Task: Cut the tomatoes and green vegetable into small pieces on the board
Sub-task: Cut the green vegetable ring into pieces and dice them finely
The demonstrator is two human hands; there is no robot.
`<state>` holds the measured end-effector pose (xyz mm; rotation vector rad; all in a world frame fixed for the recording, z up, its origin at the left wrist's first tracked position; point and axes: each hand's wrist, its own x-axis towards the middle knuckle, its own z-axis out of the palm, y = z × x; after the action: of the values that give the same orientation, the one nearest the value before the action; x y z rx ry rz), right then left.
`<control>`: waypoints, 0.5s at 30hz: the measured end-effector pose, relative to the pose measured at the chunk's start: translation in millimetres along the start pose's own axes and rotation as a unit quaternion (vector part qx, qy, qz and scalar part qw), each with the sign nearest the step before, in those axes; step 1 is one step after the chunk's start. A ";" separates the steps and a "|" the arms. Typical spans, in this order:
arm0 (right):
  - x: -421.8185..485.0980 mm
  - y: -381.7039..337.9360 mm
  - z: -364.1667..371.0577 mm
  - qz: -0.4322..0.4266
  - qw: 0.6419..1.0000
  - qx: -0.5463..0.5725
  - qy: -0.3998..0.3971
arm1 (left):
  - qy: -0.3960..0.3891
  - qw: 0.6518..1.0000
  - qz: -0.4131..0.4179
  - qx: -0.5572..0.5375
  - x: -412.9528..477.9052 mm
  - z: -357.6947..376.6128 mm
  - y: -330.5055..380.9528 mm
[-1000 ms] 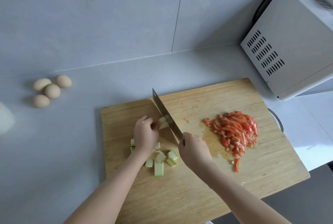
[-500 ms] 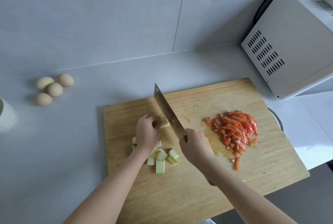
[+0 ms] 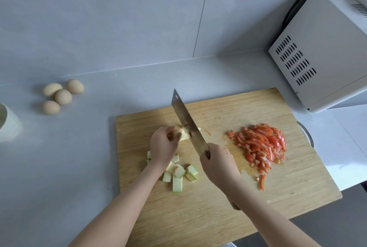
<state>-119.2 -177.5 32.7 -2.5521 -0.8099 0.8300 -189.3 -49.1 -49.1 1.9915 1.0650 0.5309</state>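
Along the back of the grey counter (image 3: 59,167), four eggs (image 3: 63,97) are lying in a loose cluster, well to the left of the wooden board (image 3: 188,217). A white vented appliance (image 3: 325,54) is standing at the right, its near corner just beyond the board's far right corner, and a black cable (image 3: 297,2) is running up the wall behind it. A metal loop (image 3: 308,134) is sticking out from the board's right edge.

On the board's right half the chopped tomatoes (image 3: 262,143) are sitting in a wet red heap, with a couple of slivers straying toward the near edge. Left of centre, the cut green pieces (image 3: 177,182) are lying scattered, partly hidden under the left wrist.

The left hand (image 3: 162,147) is curling its fingers down onto the green vegetable chunk (image 3: 184,134), pinning it to the board; the fingertips are blurred. The right hand (image 3: 218,165) is wrapping its fingers tight round the handle of the cleaver (image 3: 184,119). Its broad blade is angling away toward the wall and meeting the chunk's right side, hiding part of it.

At the far left edge a white cup (image 3: 8,125) is showing only partly, and its contents cannot be told.
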 end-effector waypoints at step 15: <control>-3.4 -1.3 10.1 -0.002 1.000 0.021 -0.004 | 0.020 0.999 -0.012 -0.030 -2.4 2.3 -6.5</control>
<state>-128.3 -177.2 27.0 -2.5114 -0.7920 0.8486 -192.4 -50.1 -55.7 1.9204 1.0832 0.5863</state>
